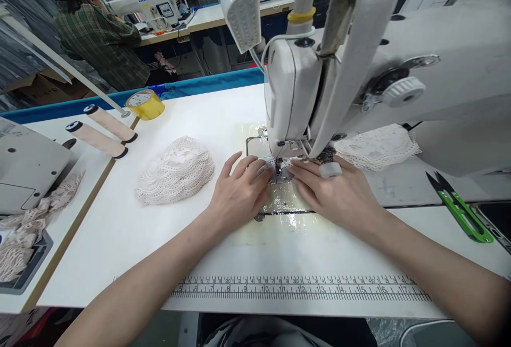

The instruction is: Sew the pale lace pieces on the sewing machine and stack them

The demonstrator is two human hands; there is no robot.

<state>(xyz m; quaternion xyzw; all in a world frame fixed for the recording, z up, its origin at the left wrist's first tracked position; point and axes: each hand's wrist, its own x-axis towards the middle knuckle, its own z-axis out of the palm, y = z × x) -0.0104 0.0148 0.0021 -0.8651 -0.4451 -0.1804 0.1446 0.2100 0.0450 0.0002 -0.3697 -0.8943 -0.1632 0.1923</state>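
Observation:
My left hand (243, 190) lies palm down on the machine bed, left of the needle, its fingers apart and its thumb near the presser foot. On the other side, my right hand (339, 192) rests with fingers stretched toward the same spot, partly behind the machine's lower parts. Between the fingertips a small bit of white lace (270, 161) shows at the presser foot (278, 168); most of it is covered by my hands. The white sewing machine (293, 91) stands over both hands. Shiny clear film (287, 200) covers the bed plate.
A lace pile (175, 171) lies left, with more lace (377, 147) behind my right hand. Green thread snips (465, 211) lie right. Two thread cones (98, 139), yellow tape (145, 104) and another machine (30, 163) are left. A printed ruler (295, 288) runs along the front. A person (96, 38) sits beyond.

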